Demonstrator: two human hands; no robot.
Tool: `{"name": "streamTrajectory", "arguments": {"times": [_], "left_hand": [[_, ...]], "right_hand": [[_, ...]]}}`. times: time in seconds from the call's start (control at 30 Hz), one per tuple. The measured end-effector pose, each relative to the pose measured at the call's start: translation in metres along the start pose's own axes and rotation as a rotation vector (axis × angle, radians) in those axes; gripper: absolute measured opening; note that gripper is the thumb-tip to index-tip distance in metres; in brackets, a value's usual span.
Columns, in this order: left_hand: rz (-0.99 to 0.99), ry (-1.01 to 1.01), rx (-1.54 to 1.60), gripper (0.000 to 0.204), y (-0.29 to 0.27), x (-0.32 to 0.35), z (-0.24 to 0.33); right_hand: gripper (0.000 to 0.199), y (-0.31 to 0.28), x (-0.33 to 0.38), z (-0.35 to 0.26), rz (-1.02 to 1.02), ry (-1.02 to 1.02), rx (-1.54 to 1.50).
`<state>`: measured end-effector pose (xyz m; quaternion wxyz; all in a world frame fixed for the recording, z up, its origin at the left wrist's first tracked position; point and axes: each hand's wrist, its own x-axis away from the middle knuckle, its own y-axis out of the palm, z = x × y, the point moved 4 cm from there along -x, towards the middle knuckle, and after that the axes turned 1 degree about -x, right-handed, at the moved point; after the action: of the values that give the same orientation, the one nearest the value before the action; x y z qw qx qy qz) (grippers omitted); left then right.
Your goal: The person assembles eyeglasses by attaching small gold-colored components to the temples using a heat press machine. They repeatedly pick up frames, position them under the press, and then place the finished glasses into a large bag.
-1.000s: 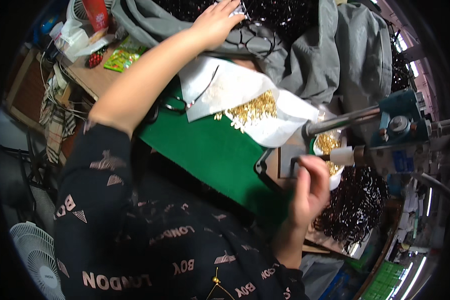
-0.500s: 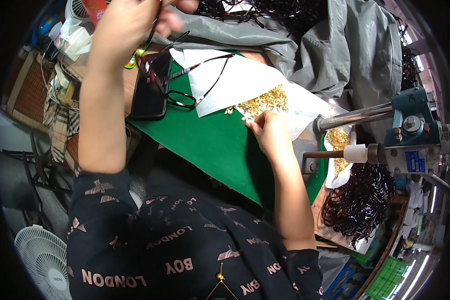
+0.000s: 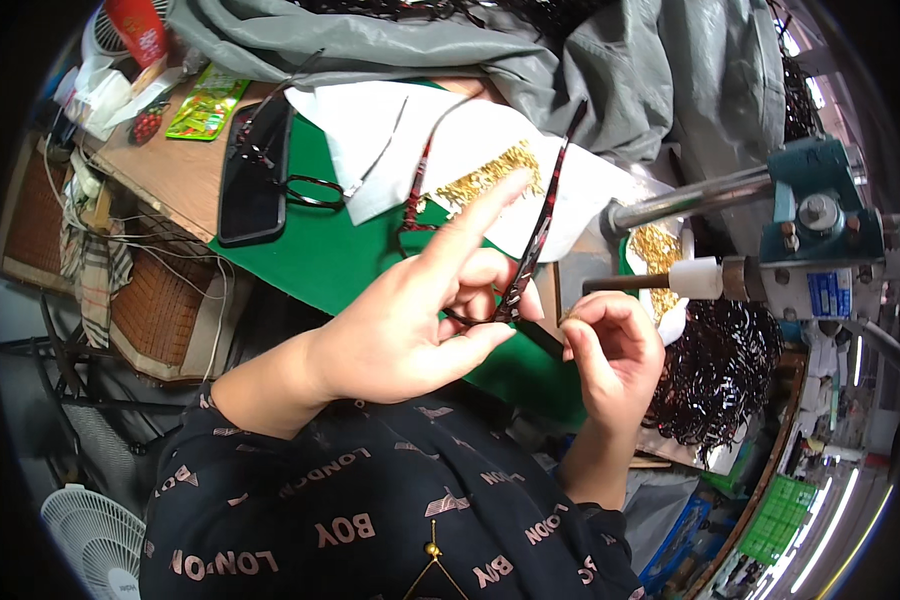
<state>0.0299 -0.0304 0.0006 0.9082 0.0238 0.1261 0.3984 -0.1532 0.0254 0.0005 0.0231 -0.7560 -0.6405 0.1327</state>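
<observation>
A black shirt (image 3: 370, 520) repeats pale printed capitals and winged emblems. The left hand (image 3: 385, 325) has its grip closed around a dark tortoiseshell glasses frame (image 3: 543, 225), raised above a green mat (image 3: 345, 265), temples pointing away. Just beside it, the right hand's (image 3: 618, 365) grip is narrow, thumb and forefinger close together; whether they pinch anything, I cannot tell. Beyond, small gold pieces (image 3: 485, 178) lie on white sheeting (image 3: 355, 125). Right, a teal press (image 3: 820, 175) bears a blue label, its print too small to read. Farther, a green packet (image 3: 208, 100) lies on the wooden surface (image 3: 165, 175).
</observation>
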Motion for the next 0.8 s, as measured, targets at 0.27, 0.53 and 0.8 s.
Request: {"name": "streamTrajectory", "arguments": {"times": [0.27,0.53,0.8], "left_hand": [[-0.216,-0.15,-0.064,0.06,0.038,-0.014,-0.013],[-0.266,-0.164,-0.127,0.059,0.054,-0.011,-0.017],[-0.217,-0.044,0.121,0.059,0.07,-0.011,-0.023]], "right_hand": [[0.016,-0.006,0.002,-0.042,-0.259,-0.26,0.457],[0.024,-0.018,0.012,-0.026,-0.136,0.101,0.12],[0.053,-0.028,0.006,0.012,-0.364,0.374,-0.489]]}}
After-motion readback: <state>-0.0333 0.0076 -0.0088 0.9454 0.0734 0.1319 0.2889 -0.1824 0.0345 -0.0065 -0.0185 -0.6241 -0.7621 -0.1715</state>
